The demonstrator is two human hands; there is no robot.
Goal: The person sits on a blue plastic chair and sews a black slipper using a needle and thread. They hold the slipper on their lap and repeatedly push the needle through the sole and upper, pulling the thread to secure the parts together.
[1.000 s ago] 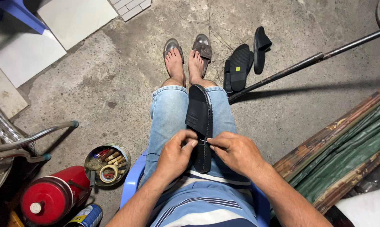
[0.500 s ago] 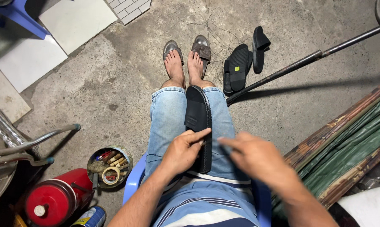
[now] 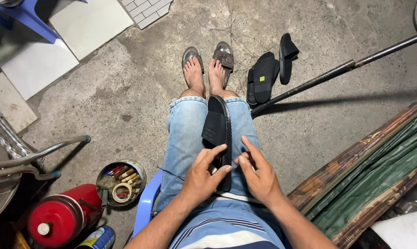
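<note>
A black slide sandal (image 3: 216,127) lies lengthwise on my lap between my jean-clad thighs (image 3: 185,133), toe pointing away from me. My left hand (image 3: 204,177) grips its near end, thumb across the top. My right hand (image 3: 261,177) is right beside the sandal's right edge, thumb and fingertips pinched together and the index finger stretched out. Whether something small sits in that pinch cannot be made out. I sit on a blue plastic chair (image 3: 146,203), my bare feet resting on brown sandals (image 3: 224,53) on the concrete floor.
Black sandals (image 3: 264,76) lie on the floor right of my feet, next to a long dark metal rod (image 3: 337,71). A round tin (image 3: 121,182) with a tape roll and tools, a red cylinder (image 3: 61,219) and a metal frame (image 3: 33,157) stand at the left. Wooden planks with green sheeting (image 3: 374,170) fill the right.
My right hand left the sandal, swung out to the right, and has come back beside its edge. My left hand stayed on the sandal throughout.
</note>
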